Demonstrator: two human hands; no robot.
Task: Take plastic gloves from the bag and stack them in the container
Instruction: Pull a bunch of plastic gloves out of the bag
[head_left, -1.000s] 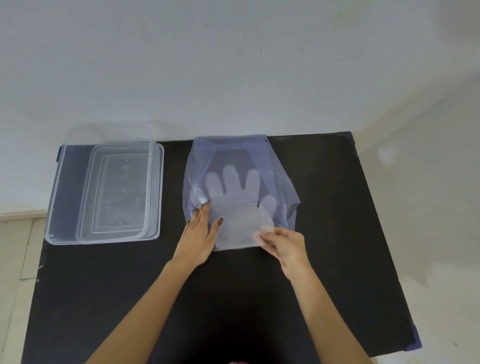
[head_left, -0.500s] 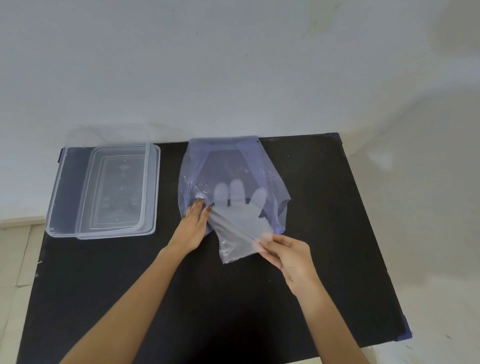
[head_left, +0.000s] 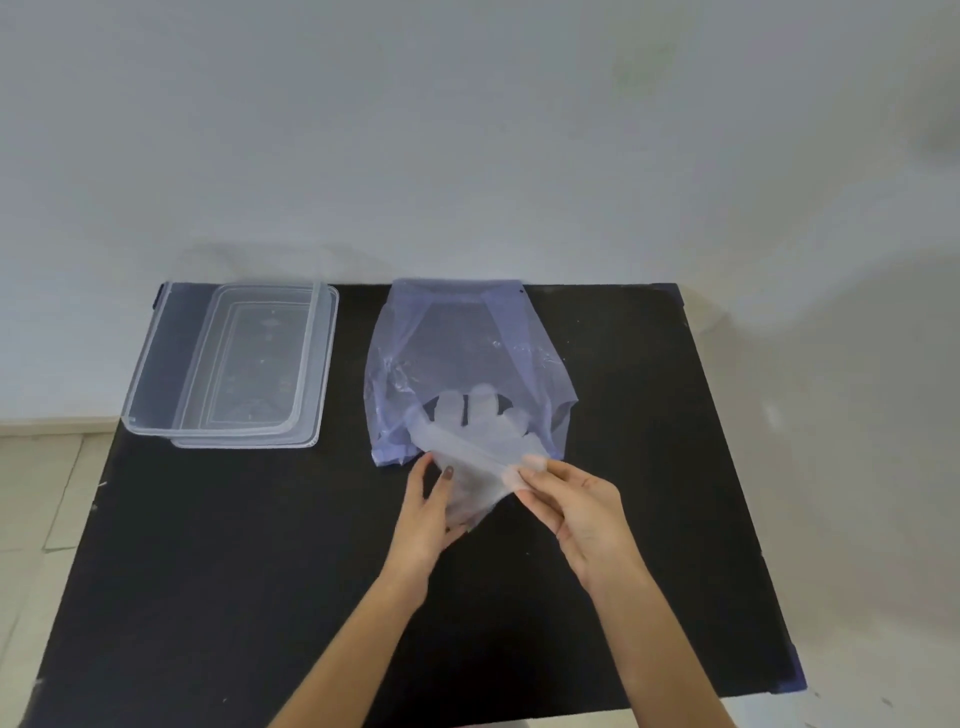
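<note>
One plastic glove (head_left: 470, 447), thin and translucent, lay half out of the bag (head_left: 457, 353) when this moment was caught: its finger tips were inside the bag's open mouth, its cuff end drawn toward you over the black table (head_left: 218, 561). Your right hand (head_left: 574, 506) had thumb and forefinger pinched shut on the glove's right cuff edge, the other fingers curled loosely beneath. Your left hand (head_left: 426, 519) was partly open, its thumb lying on top of the cuff and its fingers under the film, so it held the glove's left side lightly rather than in a tight pinch. The bag was a bluish, see-through one lying flat, its closed end at the table's far edge against the white wall (head_left: 467, 130), its mouth toward you. Whether more gloves remained inside could not be told. Well to the left of the bag stood the clear container (head_left: 150, 374), with what looked like its lid (head_left: 324, 364) lying partly under or beside it. Faint embossed marks showed on the clear plastic, too small to read; no label or brand was legible on the bag either.
</note>
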